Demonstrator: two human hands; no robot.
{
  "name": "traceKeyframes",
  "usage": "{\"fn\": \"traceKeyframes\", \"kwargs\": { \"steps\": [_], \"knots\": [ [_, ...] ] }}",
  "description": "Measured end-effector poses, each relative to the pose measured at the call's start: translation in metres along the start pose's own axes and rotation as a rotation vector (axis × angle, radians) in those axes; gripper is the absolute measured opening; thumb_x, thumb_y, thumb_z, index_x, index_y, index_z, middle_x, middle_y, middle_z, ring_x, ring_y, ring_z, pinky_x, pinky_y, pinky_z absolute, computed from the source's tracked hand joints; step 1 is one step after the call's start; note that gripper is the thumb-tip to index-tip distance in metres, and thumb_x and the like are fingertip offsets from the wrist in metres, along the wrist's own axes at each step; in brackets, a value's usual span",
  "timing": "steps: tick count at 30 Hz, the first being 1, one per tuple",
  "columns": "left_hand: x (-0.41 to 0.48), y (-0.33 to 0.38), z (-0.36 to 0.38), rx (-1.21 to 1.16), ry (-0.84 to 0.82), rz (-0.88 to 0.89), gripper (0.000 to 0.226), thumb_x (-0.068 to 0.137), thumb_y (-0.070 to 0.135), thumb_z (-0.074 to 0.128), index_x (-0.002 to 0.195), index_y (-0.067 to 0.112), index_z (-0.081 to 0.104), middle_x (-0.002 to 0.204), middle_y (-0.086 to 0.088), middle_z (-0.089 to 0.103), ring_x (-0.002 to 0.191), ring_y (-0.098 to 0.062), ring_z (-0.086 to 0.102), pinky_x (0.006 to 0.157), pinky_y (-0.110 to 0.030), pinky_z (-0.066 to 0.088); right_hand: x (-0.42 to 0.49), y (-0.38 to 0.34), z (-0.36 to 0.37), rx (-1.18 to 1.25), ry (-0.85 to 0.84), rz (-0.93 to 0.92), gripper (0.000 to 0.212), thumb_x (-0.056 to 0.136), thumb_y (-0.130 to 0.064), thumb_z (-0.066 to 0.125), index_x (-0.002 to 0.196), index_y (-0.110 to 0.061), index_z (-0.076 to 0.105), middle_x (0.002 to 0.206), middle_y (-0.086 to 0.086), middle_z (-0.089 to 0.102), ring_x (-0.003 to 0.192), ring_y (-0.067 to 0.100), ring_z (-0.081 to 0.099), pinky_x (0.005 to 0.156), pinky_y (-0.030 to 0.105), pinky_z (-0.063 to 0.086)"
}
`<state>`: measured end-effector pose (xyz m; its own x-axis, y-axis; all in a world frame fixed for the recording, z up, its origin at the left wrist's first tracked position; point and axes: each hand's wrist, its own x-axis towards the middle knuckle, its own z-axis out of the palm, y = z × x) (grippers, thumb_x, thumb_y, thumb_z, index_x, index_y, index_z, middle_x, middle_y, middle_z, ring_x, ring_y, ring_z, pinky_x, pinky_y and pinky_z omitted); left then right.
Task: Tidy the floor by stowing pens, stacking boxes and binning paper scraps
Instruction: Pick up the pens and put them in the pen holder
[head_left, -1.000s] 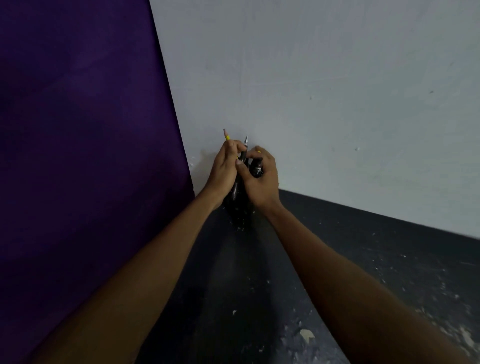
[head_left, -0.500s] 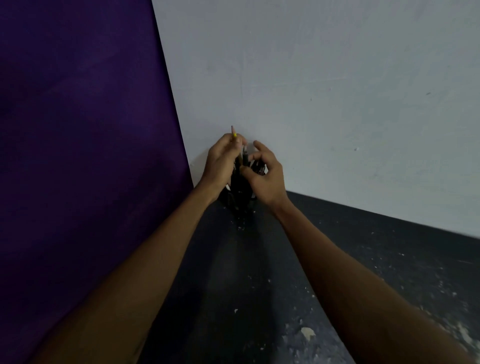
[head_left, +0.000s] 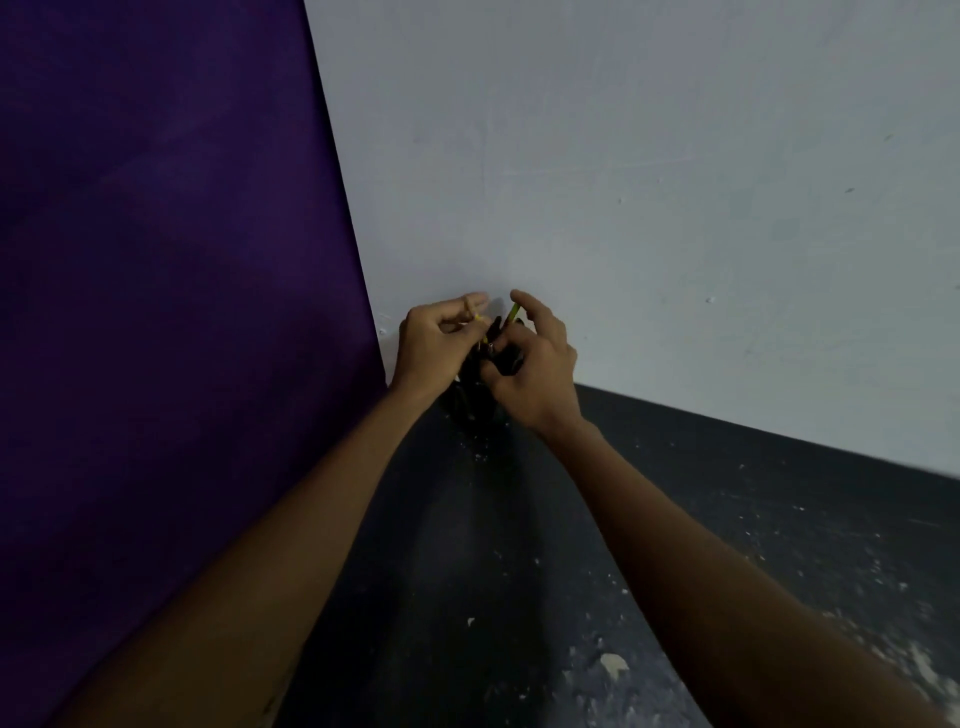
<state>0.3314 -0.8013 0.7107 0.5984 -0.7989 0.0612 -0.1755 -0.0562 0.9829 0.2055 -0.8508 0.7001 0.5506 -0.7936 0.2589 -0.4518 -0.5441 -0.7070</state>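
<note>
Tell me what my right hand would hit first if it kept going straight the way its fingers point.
Probably the pale wall: the right hand has its forefinger aimed up and away at it, past the yellow-green pen. Depth is unclear.

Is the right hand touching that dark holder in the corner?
Touching: in the head view the right hand has its fingers curled around the dark holder.

Dark floor (head_left: 519, 571), speckled with pale flecks, denser toward right. Black holder (head_left: 475, 402) stands on it far in corner, base against wall. Small white paper scrap (head_left: 613, 665) near, right of centre. Tinier scrap (head_left: 470, 621) left of it, apart.
</note>
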Motion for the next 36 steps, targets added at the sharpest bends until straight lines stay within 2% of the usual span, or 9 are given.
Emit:
{"fn": "traceKeyframes", "kwargs": {
  "steps": [4,8,14,18,21,23,26,30,36],
  "knots": [
    [-0.004,0.001,0.0,0.036,-0.033,-0.022,0.02,0.081,0.009,0.07,0.099,0.016,0.074,0.098,0.001,0.072,0.098,-0.018,0.067,0.094,-0.041,0.053,0.002,0.0,-0.001,-0.11,-0.079,-0.028,0.017,0.071,-0.021,0.067,0.085,-0.016,0.059,0.154,-0.001,0.028,0.135,0.024,0.033,0.1,0.039,0.029],
    [-0.004,0.01,0.0,0.01,-0.05,-0.015,0.027,0.083,0.025,0.071,0.109,0.03,0.067,0.112,0.004,0.066,0.104,-0.009,0.06,0.09,-0.025,0.051,-0.003,-0.004,-0.006,0.127,-0.087,-0.022,0.041,0.074,-0.015,0.06,0.113,-0.014,0.049,0.151,0.005,0.03,0.134,0.02,0.038,0.104,0.04,0.041],
    [-0.008,0.017,0.002,0.036,0.008,-0.016,0.026,0.094,0.022,0.057,0.105,0.003,0.072,0.092,-0.001,0.068,0.086,-0.01,0.064,0.077,-0.025,0.053,-0.004,-0.007,-0.007,-0.02,-0.172,-0.002,0.071,0.085,-0.02,0.056,0.148,-0.011,0.026,0.16,0.004,0.014,0.145,0.019,0.023,0.114,0.04,0.033],
    [-0.008,0.015,0.001,0.067,-0.005,-0.037,0.027,0.093,0.028,0.058,0.097,0.007,0.074,0.079,-0.007,0.071,0.064,-0.007,0.06,0.062,-0.026,0.05,-0.005,-0.005,-0.012,-0.137,-0.225,-0.032,0.08,0.083,-0.021,0.059,0.152,-0.011,0.018,0.162,0.004,0.008,0.145,0.024,0.025,0.115,0.042,0.031],
    [-0.007,0.015,-0.004,0.094,-0.032,-0.052,0.03,0.096,0.04,0.049,0.095,0.02,0.07,0.087,-0.008,0.064,0.081,-0.014,0.058,0.079,-0.032,0.049,-0.004,-0.006,-0.021,-0.091,-0.251,-0.009,0.087,0.078,-0.02,0.06,0.153,-0.016,0.015,0.162,0.001,0.007,0.148,0.019,0.015,0.119,0.041,0.025],
    [-0.01,0.018,-0.007,0.091,-0.042,-0.047,0.035,0.097,0.041,0.044,0.113,0.02,0.067,0.102,0.0,0.065,0.096,-0.006,0.058,0.091,-0.026,0.046,-0.005,-0.011,-0.027,-0.085,-0.266,-0.007,0.087,0.077,-0.021,0.059,0.153,-0.018,0.017,0.162,-0.001,0.007,0.148,0.019,0.014,0.119,0.04,0.024],
    [-0.012,0.023,-0.012,0.111,-0.013,-0.057,0.038,0.097,0.032,0.05,0.127,0.011,0.057,0.113,0.003,0.065,0.097,0.006,0.057,0.088,-0.011,0.044,-0.008,-0.02,-0.033,-0.082,-0.266,0.02,0.08,0.081,-0.025,0.058,0.151,-0.019,0.021,0.162,-0.001,0.007,0.147,0.02,0.017,0.117,0.038,0.026],
    [-0.027,0.035,-0.026,0.193,0.011,-0.087,0.038,0.096,0.029,0.051,0.128,0.009,0.054,0.13,-0.007,0.057,0.12,-0.017,0.052,0.103,-0.027,0.041,-0.017,-0.04,-0.045,-0.077,-0.257,0.025,0.071,0.085,-0.03,0.059,0.148,-0.017,0.029,0.162,0.003,0.009,0.144,0.024,0.026,0.114,0.038,0.03],
    [-0.077,0.061,-0.049,0.23,0.055,-0.129,0.031,0.096,0.019,0.054,0.122,0.003,0.057,0.126,-0.013,0.059,0.119,-0.024,0.054,0.1,-0.028,0.041,-0.034,-0.067,-0.069,-0.091,-0.268,-0.016,0.058,0.086,-0.03,0.06,0.139,-0.016,0.04,0.159,0.007,0.014,0.136,0.03,0.04,0.11,0.041,0.037]
  ]
}}
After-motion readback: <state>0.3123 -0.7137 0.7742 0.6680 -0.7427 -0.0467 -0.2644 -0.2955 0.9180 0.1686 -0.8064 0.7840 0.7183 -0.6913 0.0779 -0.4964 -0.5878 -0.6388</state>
